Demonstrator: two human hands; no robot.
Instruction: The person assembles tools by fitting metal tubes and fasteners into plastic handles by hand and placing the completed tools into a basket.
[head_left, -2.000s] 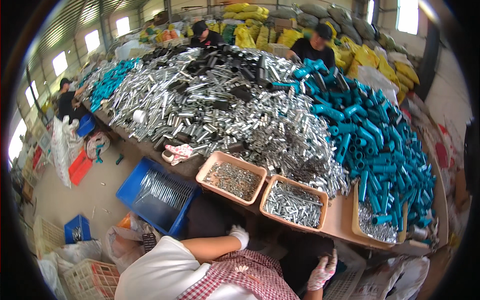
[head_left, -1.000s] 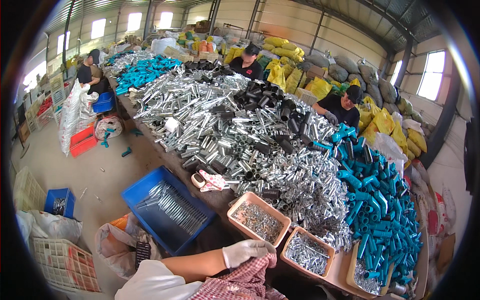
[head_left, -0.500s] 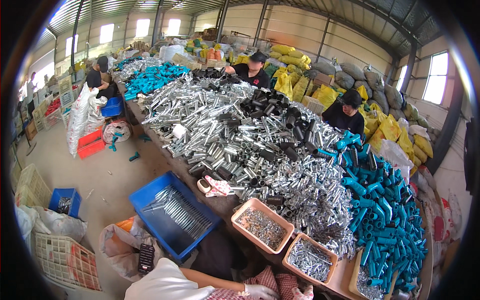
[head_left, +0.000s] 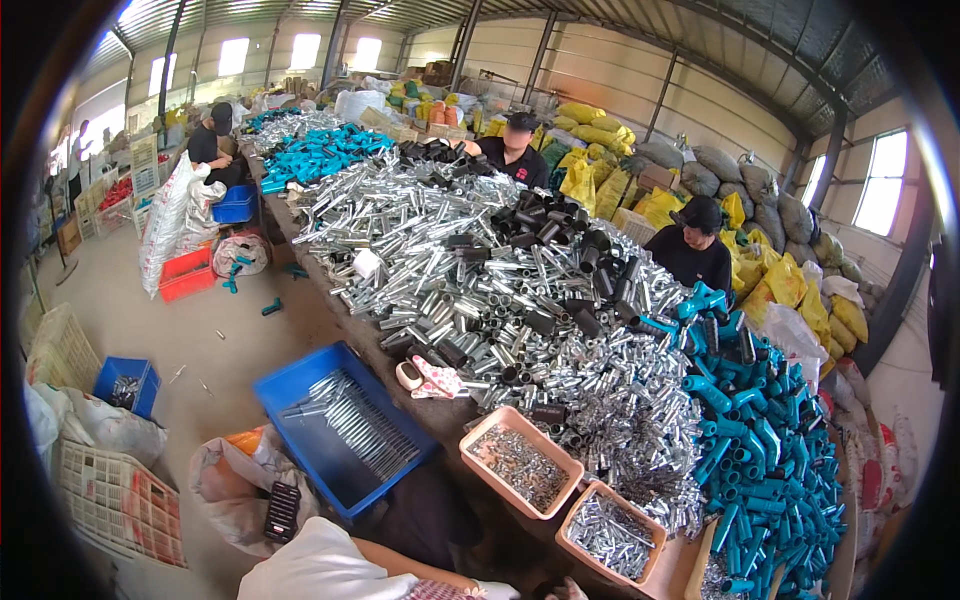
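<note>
Here's the giant: a heap of silver tubes [head_left: 430, 250] fills the middle of the frame, burying most of the surface [head_left: 450, 415] under it. Teal fittings [head_left: 770, 440] crowd the right, layered so deep the lower ones can't be seen. Blue tray [head_left: 345, 480], lower left of centre, metal rods spread inside. Down at lower right of centre, two peach trays [head_left: 463, 452] of small metal parts sit in full view, but a third tray [head_left: 697, 570] is chopped by the bottom edge. Left forearm [head_left: 410, 561] slants rightward along that edge, ending in the gloved left hand [head_left: 495, 590] beside a checked apron [head_left: 440, 590]; its fingers are cropped, grip impossible to call. Right hand [head_left: 568, 591], just a sliver below the trays: can't tell its grip either.
</note>
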